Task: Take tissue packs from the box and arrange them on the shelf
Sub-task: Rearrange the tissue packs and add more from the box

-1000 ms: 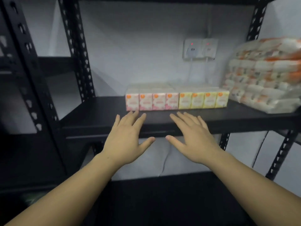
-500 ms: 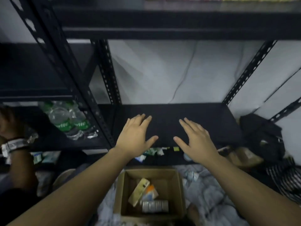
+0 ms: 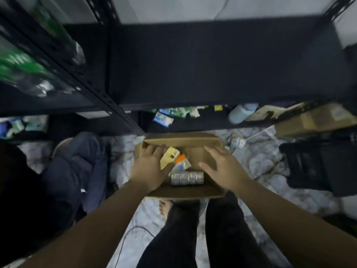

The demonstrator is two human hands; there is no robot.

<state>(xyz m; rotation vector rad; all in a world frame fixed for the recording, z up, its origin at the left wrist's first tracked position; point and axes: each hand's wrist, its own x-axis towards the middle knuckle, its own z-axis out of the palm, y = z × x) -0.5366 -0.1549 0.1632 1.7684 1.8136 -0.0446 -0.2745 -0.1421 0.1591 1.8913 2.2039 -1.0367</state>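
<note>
Black steel shelving (image 3: 212,60) filled the upper field, its lower shelf bare where it showed; we judged that the packs were bound for a level of this rack, though the destination level lay outside the view. Below it, on the pale patterned floor (image 3: 270,163), stood the open cardboard box (image 3: 185,192), directly ahead of our legs. Within the box lay the tissue packs: a grey row (image 3: 187,178) flat along the near side, and loose packs tilted above it, one yellow (image 3: 170,157), one orange and white (image 3: 181,162). Our left hand (image 3: 148,171) reached into the box with fingers extended, its thumb beside the yellow pack; blur hid whether it touched. Our right hand (image 3: 224,169) hovered spread over the right half of the box, gripping nothing. We judged the step in hand to be the pick. To do it well, we would advise taking the grey row as a block between both palms, pressing from its ends so it lifts without buckling, and leaving the loose tilted packs for single-handed pinches afterwards.
</note>
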